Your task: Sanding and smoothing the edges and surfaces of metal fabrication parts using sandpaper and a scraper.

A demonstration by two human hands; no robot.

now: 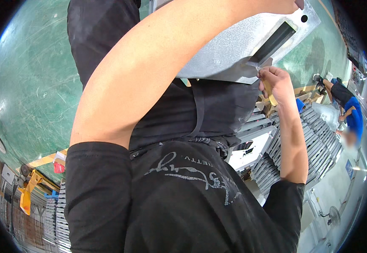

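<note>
A flat grey metal panel [221, 57] lies in front of my lap, with a long rectangular slot [274, 42] and a round hole [304, 18] toward its right end. My right hand [276, 81] is closed around a putty knife [271, 93] with a yellow handle. Its thin blade reaches the panel's surface by the near end of the slot. Stretched across the panel from the left, my left arm ends in my left hand [282, 6] over the far right part. The upper edge of the picture cuts that hand off, so its grip is hidden.
Stacks of grey slatted metal parts [318, 143] stand to my right, beside a white-faced box-like part [251, 149]. Farther right is a person in blue [354, 116]. A yellow metal stand [29, 194] and more stacked parts [57, 219] are at the lower left. The floor [27, 84] is green.
</note>
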